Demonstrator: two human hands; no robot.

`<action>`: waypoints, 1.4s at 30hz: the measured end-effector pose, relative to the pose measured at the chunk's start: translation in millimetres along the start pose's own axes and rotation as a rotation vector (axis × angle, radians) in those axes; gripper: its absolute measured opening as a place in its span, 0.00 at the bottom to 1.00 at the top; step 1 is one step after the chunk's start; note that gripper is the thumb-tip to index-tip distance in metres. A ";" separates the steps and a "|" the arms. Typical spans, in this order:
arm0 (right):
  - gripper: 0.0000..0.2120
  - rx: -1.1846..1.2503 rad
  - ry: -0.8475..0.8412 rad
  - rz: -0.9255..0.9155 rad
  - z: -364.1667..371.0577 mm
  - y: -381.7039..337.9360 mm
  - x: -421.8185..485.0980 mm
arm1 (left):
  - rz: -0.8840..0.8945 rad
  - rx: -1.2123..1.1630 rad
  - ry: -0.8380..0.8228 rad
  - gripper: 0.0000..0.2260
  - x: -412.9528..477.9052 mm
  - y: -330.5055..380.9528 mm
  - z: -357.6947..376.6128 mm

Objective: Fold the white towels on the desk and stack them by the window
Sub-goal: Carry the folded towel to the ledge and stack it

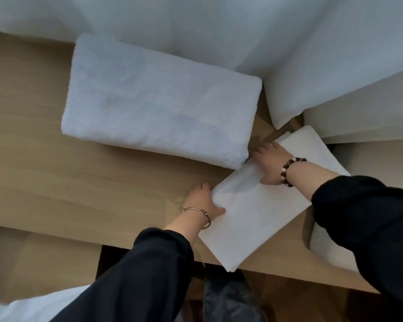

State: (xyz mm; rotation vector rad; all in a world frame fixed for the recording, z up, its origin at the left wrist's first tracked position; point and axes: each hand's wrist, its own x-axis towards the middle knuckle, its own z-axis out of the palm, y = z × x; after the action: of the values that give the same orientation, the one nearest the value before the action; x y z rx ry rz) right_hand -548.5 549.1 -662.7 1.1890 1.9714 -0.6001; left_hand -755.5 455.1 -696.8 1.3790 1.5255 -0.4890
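left hand [203, 202] pinches thin towel [254, 219], right hand [271, 165] flat on it (thick towel [161, 108] beside).

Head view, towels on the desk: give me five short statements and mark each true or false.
1. The big folded towel lies on the desk close to the curtain. True.
2. The right hand rests flat on the small towel. True.
3. The left hand is clear of the small towel. False: it holds the towel's left edge, thumb on top.
4. The small towel sits on top of the big folded towel. False: it lies beside it, on the desk.
5. The beaded bracelet is on the left wrist. False: it is on the right wrist; the left wears a metal bangle.
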 end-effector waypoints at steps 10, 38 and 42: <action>0.37 -0.293 -0.452 -0.057 -21.4 -26.0 36.0 | -0.040 -0.035 -0.080 0.19 3.7 -6.7 1.2; 0.23 0.432 -0.348 0.048 -116.5 -35.3 -75.6 | -0.011 -0.194 -0.058 0.12 -91.0 -58.4 -198.4; 0.23 0.532 -0.299 0.093 -182.1 -32.2 -76.7 | -0.018 -0.520 0.101 0.17 -113.6 -65.2 -258.9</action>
State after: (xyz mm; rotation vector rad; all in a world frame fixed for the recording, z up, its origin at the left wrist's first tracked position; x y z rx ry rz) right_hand -619.2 621.4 -489.9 1.3945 1.5375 -1.2273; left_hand -930.3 588.8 -507.8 0.9937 1.6030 -0.0212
